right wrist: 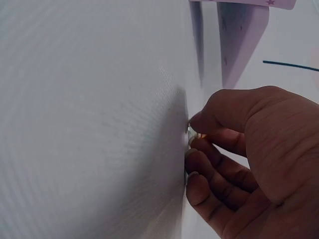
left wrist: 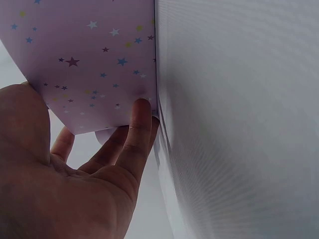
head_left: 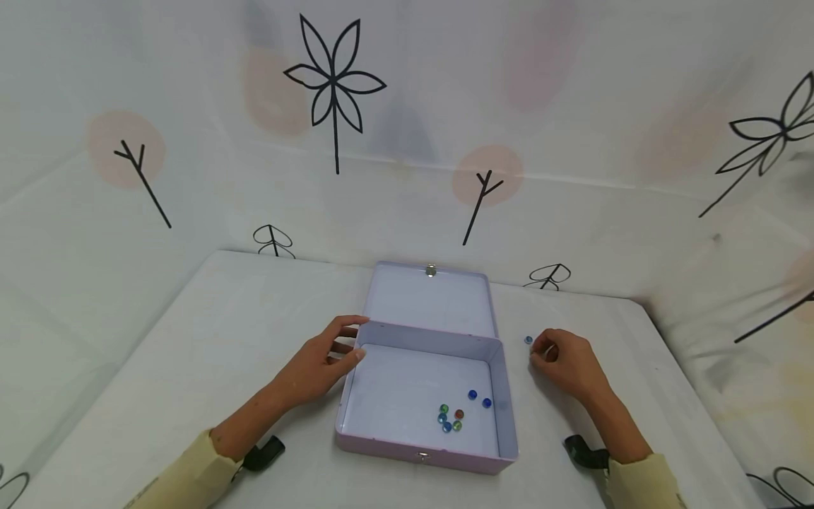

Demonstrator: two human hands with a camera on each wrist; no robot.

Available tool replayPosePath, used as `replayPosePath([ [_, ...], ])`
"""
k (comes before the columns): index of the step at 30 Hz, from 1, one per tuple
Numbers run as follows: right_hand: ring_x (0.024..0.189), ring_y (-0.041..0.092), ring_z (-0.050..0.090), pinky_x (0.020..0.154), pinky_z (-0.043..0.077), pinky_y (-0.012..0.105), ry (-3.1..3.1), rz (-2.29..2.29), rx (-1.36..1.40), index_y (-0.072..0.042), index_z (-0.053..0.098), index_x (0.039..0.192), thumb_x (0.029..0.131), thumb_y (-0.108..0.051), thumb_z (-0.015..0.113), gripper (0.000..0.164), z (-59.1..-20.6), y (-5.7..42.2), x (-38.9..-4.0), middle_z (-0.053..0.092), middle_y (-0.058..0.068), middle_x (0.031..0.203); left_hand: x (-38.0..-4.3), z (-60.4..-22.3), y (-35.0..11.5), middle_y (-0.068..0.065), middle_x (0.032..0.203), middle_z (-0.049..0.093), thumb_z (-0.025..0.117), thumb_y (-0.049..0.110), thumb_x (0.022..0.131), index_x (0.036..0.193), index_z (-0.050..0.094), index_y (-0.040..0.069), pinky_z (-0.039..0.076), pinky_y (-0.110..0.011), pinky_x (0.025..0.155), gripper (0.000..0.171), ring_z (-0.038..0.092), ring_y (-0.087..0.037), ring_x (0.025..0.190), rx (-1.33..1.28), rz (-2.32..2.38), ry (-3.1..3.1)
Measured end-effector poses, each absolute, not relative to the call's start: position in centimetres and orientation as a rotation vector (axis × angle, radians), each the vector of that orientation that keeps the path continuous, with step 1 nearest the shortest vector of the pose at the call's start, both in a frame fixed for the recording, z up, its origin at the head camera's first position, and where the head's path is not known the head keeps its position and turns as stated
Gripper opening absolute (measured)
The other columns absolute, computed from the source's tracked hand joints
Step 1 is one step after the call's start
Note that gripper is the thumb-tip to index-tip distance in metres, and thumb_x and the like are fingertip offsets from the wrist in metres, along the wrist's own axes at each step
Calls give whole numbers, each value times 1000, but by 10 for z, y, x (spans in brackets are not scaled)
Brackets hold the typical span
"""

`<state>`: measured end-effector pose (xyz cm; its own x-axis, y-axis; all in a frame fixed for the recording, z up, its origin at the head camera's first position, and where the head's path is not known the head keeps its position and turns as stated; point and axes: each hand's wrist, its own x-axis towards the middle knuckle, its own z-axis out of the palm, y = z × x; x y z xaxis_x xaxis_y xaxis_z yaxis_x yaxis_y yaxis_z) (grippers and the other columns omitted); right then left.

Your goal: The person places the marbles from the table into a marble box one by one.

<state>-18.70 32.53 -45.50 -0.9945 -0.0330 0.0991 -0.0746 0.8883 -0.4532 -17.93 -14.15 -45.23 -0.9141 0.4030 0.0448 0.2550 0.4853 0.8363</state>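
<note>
An open lilac metal box [head_left: 375, 441] stands on the white table. My left hand [head_left: 311, 371] holds its rear left corner, thumb over the rim and fingers against the outer side. In the left wrist view that side [left wrist: 79, 55] is printed with small stars. My right hand [head_left: 568, 363] is down at the table right of the box, its thumb and fingertips pinching a small glass marble [right wrist: 193, 133], mostly hidden by the fingers. Just beyond those fingertips lies a blue marble [head_left: 528, 340]. Inside the box, several marbles, among them a red one [head_left: 459, 414], sit toward the front right.
The lid [head_left: 429, 300] is folded back flat behind the box, with a metal clasp [head_left: 431, 271] on its far edge. A white cloth wall [head_left: 400, 205] with drawn plants rises behind the table. Dark wrist devices [head_left: 263, 453] show below both hands.
</note>
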Motion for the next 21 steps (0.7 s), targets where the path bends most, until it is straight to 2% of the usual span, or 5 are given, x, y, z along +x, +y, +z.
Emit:
replayPosePath([
  [8, 81, 21, 61, 69, 52, 33, -2961, 738, 65, -7, 70, 99, 89, -6, 78, 12, -454, 324, -186, 68, 4, 89, -180, -450, -141, -5, 150, 59, 64, 44, 107, 155, 39, 47, 60, -44, 100, 54, 69, -22, 120, 565, 1401, 2561],
  [21, 79, 19, 60, 60, 49, 25, -2889, 772, 137, -8, 70, 100, 89, -6, 76, 13, -442, 315, -180, 68, 3, 91, -180, -451, -143, -6, 149, 59, 64, 45, 107, 155, 39, 47, 60, -43, 100, 54, 69, -23, 121, 575, 1416, 2547],
])
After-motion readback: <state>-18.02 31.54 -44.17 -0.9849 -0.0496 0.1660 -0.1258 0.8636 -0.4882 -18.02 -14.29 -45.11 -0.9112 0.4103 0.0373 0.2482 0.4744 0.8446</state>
